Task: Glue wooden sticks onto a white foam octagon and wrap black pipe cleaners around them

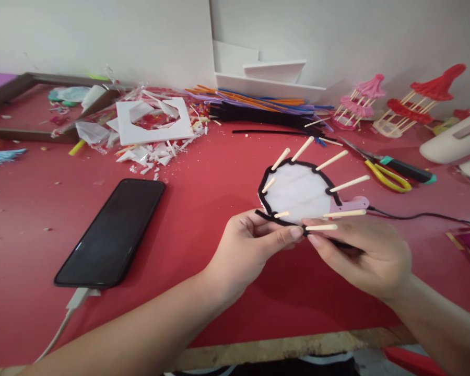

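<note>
A white disc (297, 193) with several pale wooden sticks (350, 183) standing up around its rim is held tilted above the table. A black pipe cleaner (263, 180) runs round the rim and loops about the sticks. My left hand (246, 248) pinches the disc's near edge, its thumb pressing on the pipe cleaner. At the near right edge, beside a stick, the fingers of my right hand (372, 256) are closed on the pipe cleaner. Part of the strand disappears under that hand. Behind the disc lies a pink tool (352, 203) with a black cord, partly hidden.
A black phone (112, 232) on a cable lies left. White foam scraps (152, 143) sit behind it, with bundled pipe cleaners (254, 102) at the back. Yellow-handled scissors (389, 175), a pink model (360, 102) and a red model (419, 102) stand or lie at the right.
</note>
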Demonstrator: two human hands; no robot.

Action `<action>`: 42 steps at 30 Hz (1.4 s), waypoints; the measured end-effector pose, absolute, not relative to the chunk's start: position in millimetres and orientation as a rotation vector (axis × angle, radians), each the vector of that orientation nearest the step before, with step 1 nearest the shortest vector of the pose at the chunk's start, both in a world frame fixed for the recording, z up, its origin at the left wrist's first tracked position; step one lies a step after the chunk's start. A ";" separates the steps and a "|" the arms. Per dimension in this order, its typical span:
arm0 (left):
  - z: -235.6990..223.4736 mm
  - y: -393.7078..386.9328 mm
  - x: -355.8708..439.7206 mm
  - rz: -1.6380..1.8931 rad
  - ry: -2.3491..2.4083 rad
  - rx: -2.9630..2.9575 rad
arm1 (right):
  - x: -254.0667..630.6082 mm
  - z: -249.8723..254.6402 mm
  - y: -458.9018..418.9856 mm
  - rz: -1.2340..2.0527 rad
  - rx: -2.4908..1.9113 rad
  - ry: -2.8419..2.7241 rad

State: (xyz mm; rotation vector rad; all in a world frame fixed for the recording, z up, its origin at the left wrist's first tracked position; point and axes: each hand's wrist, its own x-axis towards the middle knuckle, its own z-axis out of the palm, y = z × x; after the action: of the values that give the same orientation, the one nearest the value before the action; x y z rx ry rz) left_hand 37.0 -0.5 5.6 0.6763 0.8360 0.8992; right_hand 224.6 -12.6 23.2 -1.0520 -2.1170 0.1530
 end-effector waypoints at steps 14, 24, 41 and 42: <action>5.2 -2.2 38.6 0.901 0.810 0.629 | 226.1 28.8 -14.4 -0.410 -0.938 -2.282; 4.8 -1.7 37.9 0.882 0.761 0.588 | 223.2 25.6 -17.5 -0.159 -1.036 -2.179; 8.8 -2.4 41.7 0.929 0.704 0.538 | 220.1 24.5 -24.3 -0.276 -1.090 -2.149; 8.9 -2.4 41.8 0.932 0.700 0.538 | 220.5 23.7 -24.3 -0.321 -1.091 -2.144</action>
State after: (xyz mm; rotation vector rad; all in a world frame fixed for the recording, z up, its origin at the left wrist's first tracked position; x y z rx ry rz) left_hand 41.8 -2.4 8.9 0.5375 0.6997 0.9324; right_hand 220.5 -24.3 23.7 -1.0907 -2.1438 -0.3207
